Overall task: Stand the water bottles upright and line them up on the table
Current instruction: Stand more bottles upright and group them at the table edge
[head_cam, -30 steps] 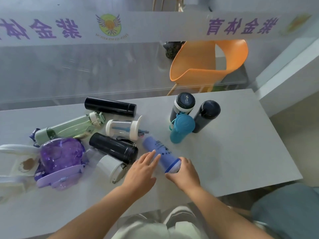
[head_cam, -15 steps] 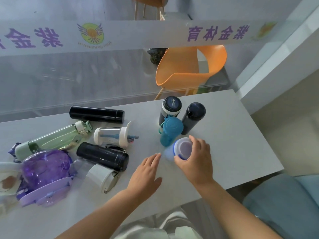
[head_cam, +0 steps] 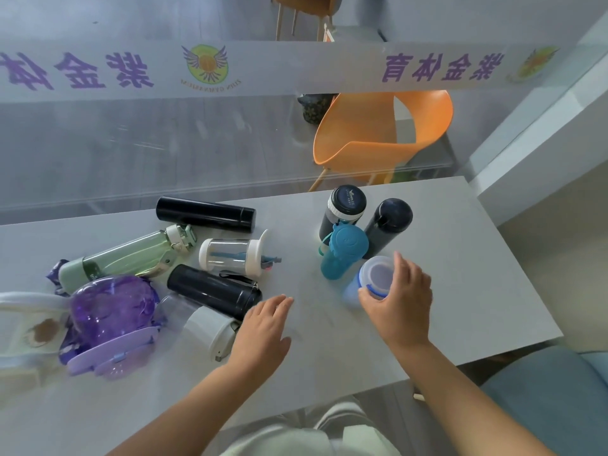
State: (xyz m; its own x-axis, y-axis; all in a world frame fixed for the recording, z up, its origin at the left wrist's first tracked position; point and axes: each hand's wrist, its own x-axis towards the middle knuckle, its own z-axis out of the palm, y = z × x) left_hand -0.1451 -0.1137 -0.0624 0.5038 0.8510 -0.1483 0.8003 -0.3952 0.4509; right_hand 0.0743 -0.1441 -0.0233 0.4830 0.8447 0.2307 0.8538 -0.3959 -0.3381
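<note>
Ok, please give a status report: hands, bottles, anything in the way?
Right hand grips upright blue-lidded bottle beside teal bottle. Left hand open, empty, near lying black bottle. Several bottles lying left. Path clear.

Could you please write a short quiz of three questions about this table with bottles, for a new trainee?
1. True or false: the teal bottle is lying on its side.
2. Which hand is on the blue-lidded bottle?
A. left hand
B. right hand
C. neither
3. Fill in: the green bottle on the table is ____ (upright / lying down).

Key:
1. False; it stands upright by two dark bottles.
2. B; the left hand lies open, holding nothing.
3. Lying down.
</note>
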